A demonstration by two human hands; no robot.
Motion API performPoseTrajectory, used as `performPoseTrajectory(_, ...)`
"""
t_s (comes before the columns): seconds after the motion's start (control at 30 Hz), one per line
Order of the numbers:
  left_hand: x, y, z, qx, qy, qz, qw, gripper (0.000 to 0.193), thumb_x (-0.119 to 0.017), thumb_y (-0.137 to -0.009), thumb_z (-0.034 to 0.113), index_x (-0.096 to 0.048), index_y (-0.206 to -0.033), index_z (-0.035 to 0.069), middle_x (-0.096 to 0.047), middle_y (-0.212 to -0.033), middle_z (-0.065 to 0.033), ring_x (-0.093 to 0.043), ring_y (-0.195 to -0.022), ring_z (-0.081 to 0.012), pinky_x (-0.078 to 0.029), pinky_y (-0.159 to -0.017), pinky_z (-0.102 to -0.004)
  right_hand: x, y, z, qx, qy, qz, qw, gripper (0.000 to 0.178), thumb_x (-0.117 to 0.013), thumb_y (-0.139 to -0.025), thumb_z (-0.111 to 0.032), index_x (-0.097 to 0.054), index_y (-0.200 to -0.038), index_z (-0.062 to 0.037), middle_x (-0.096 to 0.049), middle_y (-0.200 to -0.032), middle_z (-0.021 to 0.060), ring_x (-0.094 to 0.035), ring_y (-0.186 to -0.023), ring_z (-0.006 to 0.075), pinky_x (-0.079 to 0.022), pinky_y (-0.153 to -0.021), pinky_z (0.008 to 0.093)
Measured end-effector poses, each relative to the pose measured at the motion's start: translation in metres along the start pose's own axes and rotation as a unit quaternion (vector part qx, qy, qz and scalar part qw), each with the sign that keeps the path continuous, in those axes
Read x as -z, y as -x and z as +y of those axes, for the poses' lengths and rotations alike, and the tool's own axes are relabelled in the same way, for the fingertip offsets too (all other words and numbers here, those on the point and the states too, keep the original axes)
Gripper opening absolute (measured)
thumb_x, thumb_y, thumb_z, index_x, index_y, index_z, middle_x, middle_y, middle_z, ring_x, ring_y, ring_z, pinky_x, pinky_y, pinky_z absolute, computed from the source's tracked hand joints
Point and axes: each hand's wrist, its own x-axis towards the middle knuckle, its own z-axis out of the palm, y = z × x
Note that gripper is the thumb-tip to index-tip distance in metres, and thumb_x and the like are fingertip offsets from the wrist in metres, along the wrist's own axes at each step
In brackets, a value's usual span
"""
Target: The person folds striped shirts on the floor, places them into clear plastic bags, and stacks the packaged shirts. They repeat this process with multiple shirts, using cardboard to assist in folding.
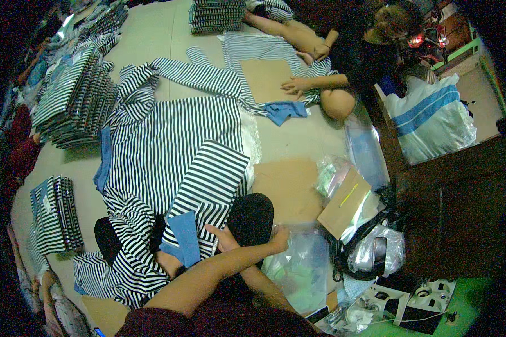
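My arms cross in front of me. My right hand [226, 238] grips the lower edge of a folded black-and-white striped shirt [211, 171] with blue trim [184, 237]. My left hand [280, 239], reaching across over the right forearm, is closed at the upper edge of a clear plastic bag [298, 269]; the fingertips are too small to make out. Beneath the folded shirt another striped shirt [168, 146] lies spread out, its sleeves bunched near my lap. Beside the bag is a brown cardboard sheet [287, 188].
Tall stacks of folded striped shirts [70, 101] stand at the left, a smaller stack [56, 213] nearer. Across from me a co-worker's hand [298, 85] rests on cardboard [261, 80] over another shirt. At right are plastic-wrapped items [376, 250] and a white-blue sack [430, 121].
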Motion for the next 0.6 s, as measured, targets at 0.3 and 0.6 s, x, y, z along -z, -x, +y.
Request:
performPoseTrajectory(0.3, 0.035, 0.045, 0.011, -0.065, 0.033, 0.189, 0.979, 0.051, -0.059, -0.057, 0.01, -0.044, -0.103, -0.007, -0.049, -0.095, -0.0253, -0.046, -0.095, -0.0387, -0.036, -0.082, -0.0463, 0.004, -0.007, 0.003, -0.024, 0.003, -0.037, 0.999, 0.059, -0.062, -0.071, -0.011, -0.031, -0.12, -0.0033, -0.046, -0.113, 0.0104, -0.049, -0.098, 0.0216, -0.039, -0.084, 0.0379)
performPoseTrajectory(0.6, 0.036, 0.045, -0.002, -0.137, 0.235, -0.393, 0.878, 0.048, -0.063, -0.064, 0.037, -0.05, -0.1, 0.009, -0.055, -0.09, -0.0076, -0.051, -0.074, -0.0158, -0.042, -0.058, -0.0289, -0.012, 0.007, -0.022, -0.056, -0.022, -0.006, 0.998, 0.058, -0.062, -0.071, -0.01, -0.03, -0.12, -0.0029, -0.047, -0.112, 0.0099, -0.049, -0.098, 0.0207, -0.04, -0.084, 0.0362)
